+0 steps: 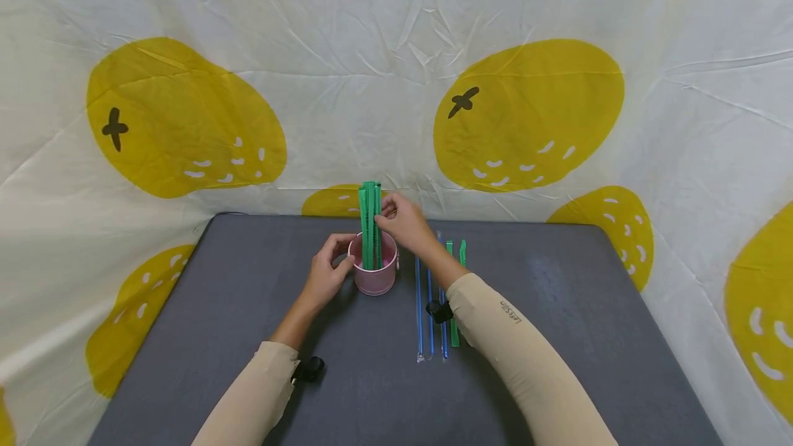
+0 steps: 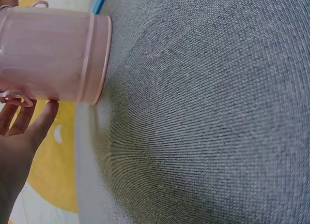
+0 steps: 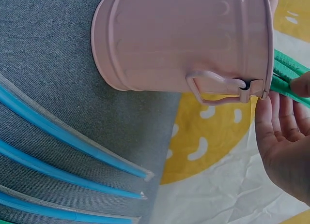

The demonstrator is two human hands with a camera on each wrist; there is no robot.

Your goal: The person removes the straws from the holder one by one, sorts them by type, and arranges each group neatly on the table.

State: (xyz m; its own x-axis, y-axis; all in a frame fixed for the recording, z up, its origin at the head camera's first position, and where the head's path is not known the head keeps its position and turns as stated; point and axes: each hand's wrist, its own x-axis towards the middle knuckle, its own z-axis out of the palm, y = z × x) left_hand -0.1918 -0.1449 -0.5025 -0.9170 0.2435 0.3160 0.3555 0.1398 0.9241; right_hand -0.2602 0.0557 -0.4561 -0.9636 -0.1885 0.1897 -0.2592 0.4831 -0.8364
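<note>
A small pink metal bucket (image 1: 375, 284) with little side handles stands upright on the table. Several long, slim green packets (image 1: 368, 226), with dark print on them, rise out of it. At its left, my left hand (image 1: 325, 270) holds the bucket's side near the rim, fingers and thumb spread round it. My right hand (image 1: 405, 222) is just above the right rim and pinches a green packet between thumb and fingers. The right wrist view shows the thumb on the green packets (image 3: 286, 71) beside the bucket's mouth. Inside the bucket, their lower ends are hidden.
To the right of the bucket lie blue straws (image 1: 419, 308) in clear wrappers, side by side. Two more green packets (image 1: 455, 336) lie beyond them, partly under my right forearm. A patterned cloth (image 1: 372, 122) hangs behind the grey table (image 1: 248, 294).
</note>
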